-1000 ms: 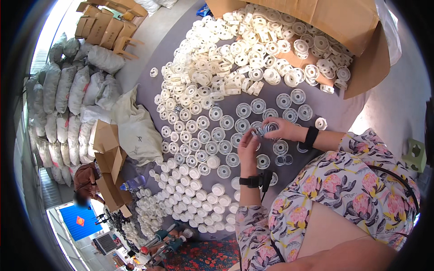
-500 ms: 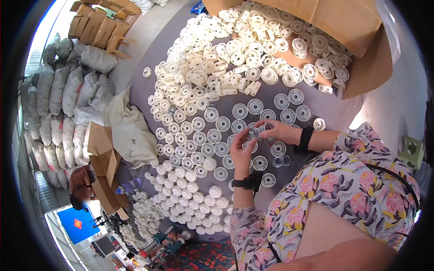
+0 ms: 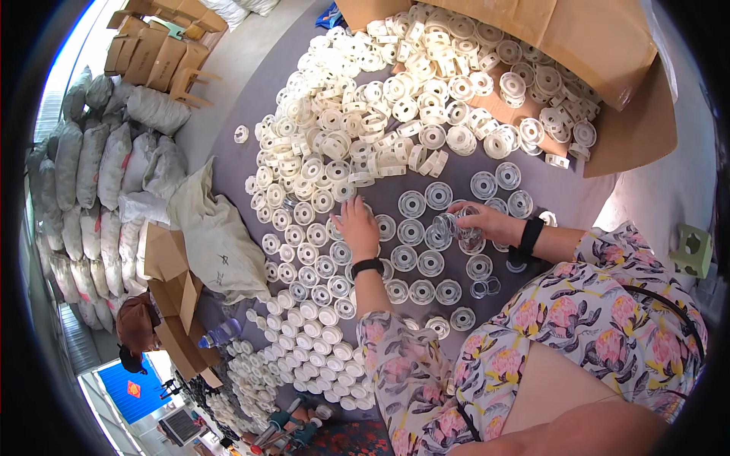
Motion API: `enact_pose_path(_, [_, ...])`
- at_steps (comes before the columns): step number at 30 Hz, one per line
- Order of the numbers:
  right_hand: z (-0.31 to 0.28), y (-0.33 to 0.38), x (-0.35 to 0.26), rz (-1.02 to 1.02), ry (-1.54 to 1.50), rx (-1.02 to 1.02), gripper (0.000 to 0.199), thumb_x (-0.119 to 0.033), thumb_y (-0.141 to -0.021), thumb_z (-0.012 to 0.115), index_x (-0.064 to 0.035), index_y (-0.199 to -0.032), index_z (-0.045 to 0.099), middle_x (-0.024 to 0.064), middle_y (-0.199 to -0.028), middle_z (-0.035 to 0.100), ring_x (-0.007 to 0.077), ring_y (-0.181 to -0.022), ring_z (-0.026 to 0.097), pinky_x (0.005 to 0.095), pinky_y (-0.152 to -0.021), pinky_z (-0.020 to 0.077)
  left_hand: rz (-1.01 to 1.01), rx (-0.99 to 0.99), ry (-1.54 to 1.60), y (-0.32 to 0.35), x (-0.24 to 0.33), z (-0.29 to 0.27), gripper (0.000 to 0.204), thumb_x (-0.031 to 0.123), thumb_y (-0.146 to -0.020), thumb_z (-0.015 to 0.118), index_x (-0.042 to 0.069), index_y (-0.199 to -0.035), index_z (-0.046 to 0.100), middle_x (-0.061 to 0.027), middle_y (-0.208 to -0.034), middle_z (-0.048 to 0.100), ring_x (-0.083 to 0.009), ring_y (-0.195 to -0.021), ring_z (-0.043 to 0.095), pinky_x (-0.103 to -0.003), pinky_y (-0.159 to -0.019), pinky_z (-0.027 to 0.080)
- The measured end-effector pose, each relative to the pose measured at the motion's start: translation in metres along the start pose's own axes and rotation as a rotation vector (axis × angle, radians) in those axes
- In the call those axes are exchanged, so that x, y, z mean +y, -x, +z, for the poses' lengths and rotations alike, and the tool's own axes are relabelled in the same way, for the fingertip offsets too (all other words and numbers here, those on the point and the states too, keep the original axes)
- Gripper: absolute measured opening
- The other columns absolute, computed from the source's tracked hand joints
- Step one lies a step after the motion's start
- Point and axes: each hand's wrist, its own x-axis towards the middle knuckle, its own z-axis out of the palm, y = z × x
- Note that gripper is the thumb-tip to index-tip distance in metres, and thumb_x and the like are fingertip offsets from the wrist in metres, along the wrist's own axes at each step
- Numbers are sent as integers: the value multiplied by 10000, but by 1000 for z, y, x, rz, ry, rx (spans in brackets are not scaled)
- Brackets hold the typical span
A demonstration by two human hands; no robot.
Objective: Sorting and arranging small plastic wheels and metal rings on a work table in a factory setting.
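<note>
My left hand (image 3: 357, 229) reaches over rows of white round plastic parts, its fingers apart and pointing away from me. Its fingertips are at one of those parts; whether they touch it I cannot tell. In my right hand (image 3: 490, 220) is a bunch of thin shiny rings (image 3: 447, 225), kept above the laid-out parts. Many of these round parts (image 3: 411, 204) lie flat with a shiny ring-like band showing on top. Two loose rings (image 3: 485, 287) rest on the grey tabletop near my right wrist.
A large heap of white round parts (image 3: 357, 106) covers the far side, spilling from a cardboard box (image 3: 631, 129). Rows of smooth white caps (image 3: 312, 331) stand nearer left. A bottle (image 3: 220, 333), a pale sack (image 3: 217, 235) and another person (image 3: 137, 323) are at the left.
My hands have separated: the left moved left, opening over the round parts, while the right shifted slightly right with the rings. The view has shifted slightly.
</note>
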Motion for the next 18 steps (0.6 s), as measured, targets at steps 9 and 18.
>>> enact_pose_path(9, [2,-1,4,4,-54,27,433,-287,-819,614,-135,-1187,442,33,-1031,533,146,-896,542,381,-669,497,-103,199,344,41,21,-4,357,144,-734,645,62,-1067,547,-95,-1043,553,-274,-978,522,-418,-902,382])
enact_pose_path(18, [-3,-3,51,0,24,21,398,-394,-835,567,-69,-1064,557,-11,-913,582,120,-827,575,287,-664,479,-282,-69,1365,126,123,-6,410,125,-767,687,66,-1145,543,-41,-1004,564,-87,-758,534,-216,-673,442])
